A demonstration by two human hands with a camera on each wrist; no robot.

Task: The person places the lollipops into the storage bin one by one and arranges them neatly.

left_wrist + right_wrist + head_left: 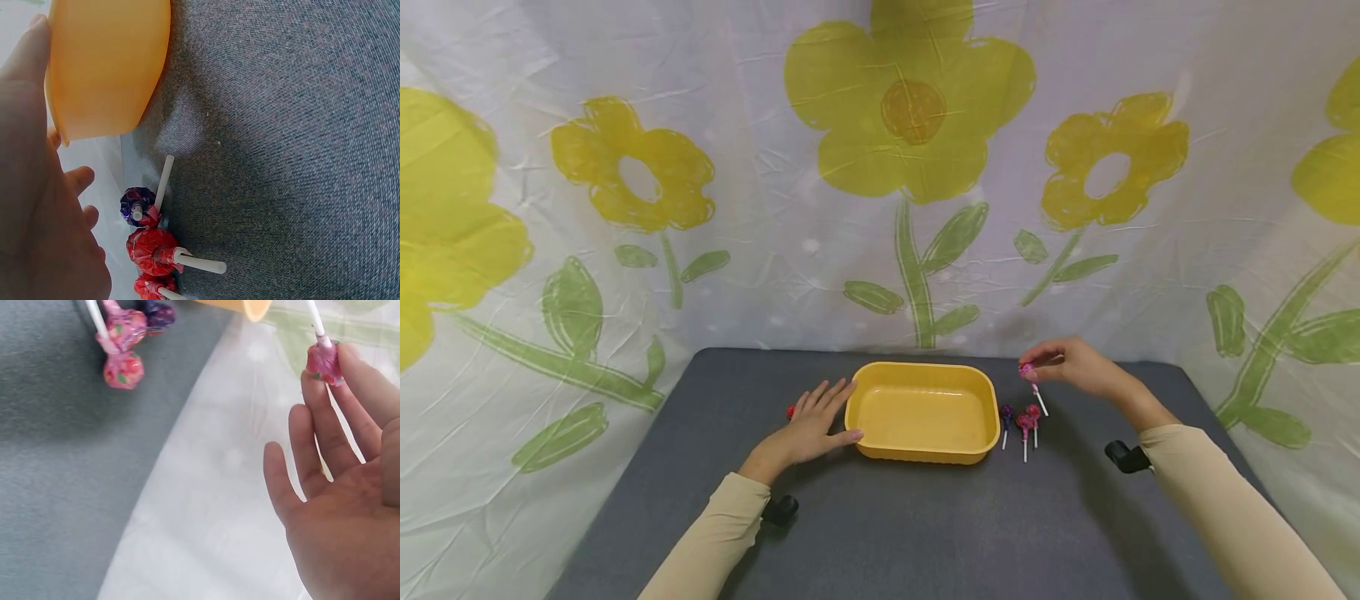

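My right hand (1072,367) pinches the pink wrapped head of a lollipop (324,362) between thumb and fingertips, held above the table right of the basin. In the head view its white stick slants downward. My left hand (808,429) touches the left side of a yellow plastic basin (925,457), with fingers spread and straight and the thumb at the rim. The basin holds nothing. Right of it lie two pink lollipops (1025,423) and a dark purple lollipop (1007,412). Red lollipops (153,251) and a purple lollipop (137,205) lie beside the left hand, which mostly hides them in the head view.
A dark grey table (917,533) bears everything. Behind it hangs a pale cloth (760,275) printed with yellow flowers, close to the table's back edge. Each wrist carries a small black camera mount, the right one (1126,457) beside the sleeve.
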